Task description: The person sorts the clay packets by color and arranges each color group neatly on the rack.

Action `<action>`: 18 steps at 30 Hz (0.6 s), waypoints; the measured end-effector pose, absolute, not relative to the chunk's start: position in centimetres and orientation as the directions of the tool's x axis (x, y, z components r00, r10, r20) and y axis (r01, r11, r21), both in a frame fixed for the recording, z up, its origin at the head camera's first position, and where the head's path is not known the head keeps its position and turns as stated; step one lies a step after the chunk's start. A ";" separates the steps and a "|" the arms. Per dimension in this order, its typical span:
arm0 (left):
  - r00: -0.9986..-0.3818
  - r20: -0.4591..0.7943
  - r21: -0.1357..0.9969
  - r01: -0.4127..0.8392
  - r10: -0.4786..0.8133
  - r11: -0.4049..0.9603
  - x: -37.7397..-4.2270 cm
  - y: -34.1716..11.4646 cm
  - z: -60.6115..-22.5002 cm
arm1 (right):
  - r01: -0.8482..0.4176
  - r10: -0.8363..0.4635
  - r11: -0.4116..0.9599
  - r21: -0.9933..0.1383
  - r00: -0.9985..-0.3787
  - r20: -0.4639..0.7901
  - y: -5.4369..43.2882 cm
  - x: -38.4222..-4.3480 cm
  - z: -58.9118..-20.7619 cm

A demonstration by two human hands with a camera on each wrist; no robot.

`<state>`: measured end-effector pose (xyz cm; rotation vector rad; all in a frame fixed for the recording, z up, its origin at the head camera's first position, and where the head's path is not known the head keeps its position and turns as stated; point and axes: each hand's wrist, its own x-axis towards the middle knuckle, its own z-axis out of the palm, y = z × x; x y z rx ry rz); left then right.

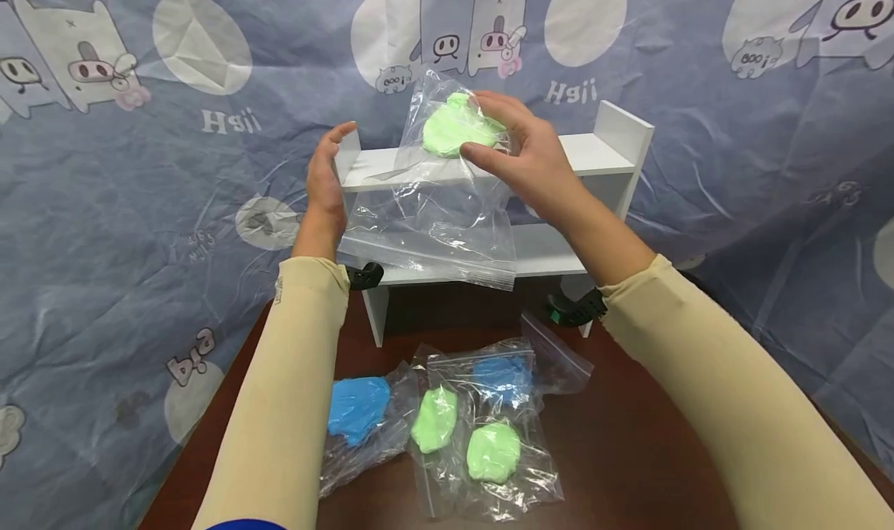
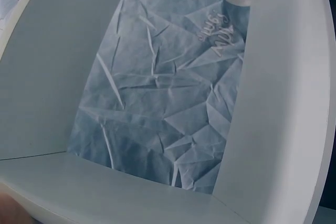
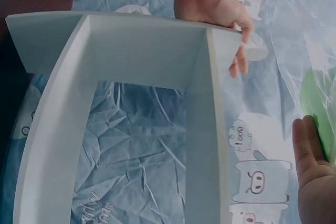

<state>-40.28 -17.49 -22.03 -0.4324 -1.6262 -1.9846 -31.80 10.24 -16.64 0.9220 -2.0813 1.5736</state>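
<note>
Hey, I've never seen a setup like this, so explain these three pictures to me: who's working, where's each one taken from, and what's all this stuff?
There's no machine; a person works bare-handed. The widest picture comes from a camera on their head, looking forward and down. The other two come from wrist cameras, and both show plenty of the white shelf.

The right hand holds a clear bag with a green lump inside. The left hand is at the shelf's left end.

On the brown table lie more clear bags, with two blue lumps and two more green ones. What the lumps are made of, I can't tell.
</note>
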 end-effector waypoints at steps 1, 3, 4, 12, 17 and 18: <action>-0.799 0.568 0.800 0.592 -0.198 -0.094 -40.3 -17.5 -22.0 | -0.685 -0.283 0.164 -0.710 -0.722 0.631 9.9 -32.2 -16.6; -0.778 0.599 0.789 0.614 -0.189 -0.025 -40.4 -17.6 -21.9 | -0.669 -0.291 0.191 -0.719 -0.738 0.609 9.3 -32.9 -16.5; -0.767 0.616 0.781 0.625 -0.181 0.008 -40.4 -17.6 -21.9 | -0.660 -0.294 0.204 -0.723 -0.746 0.598 9.0 -33.2 -16.5; -0.723 0.670 0.741 0.667 -0.169 0.084 -40.5 -17.8 -22.0 | -0.605 -0.309 0.313 -0.733 -0.794 0.523 6.9 -35.9 -16.7; -0.713 0.679 0.732 0.676 -0.178 0.087 -40.4 -17.8 -22.1 | -0.579 -0.348 0.354 -0.735 -0.811 0.471 6.1 -37.1 -16.7; -0.711 0.680 0.731 0.677 -0.179 0.085 -40.4 -17.8 -22.1 | -0.572 -0.357 0.360 -0.737 -0.814 0.458 6.0 -37.3 -16.7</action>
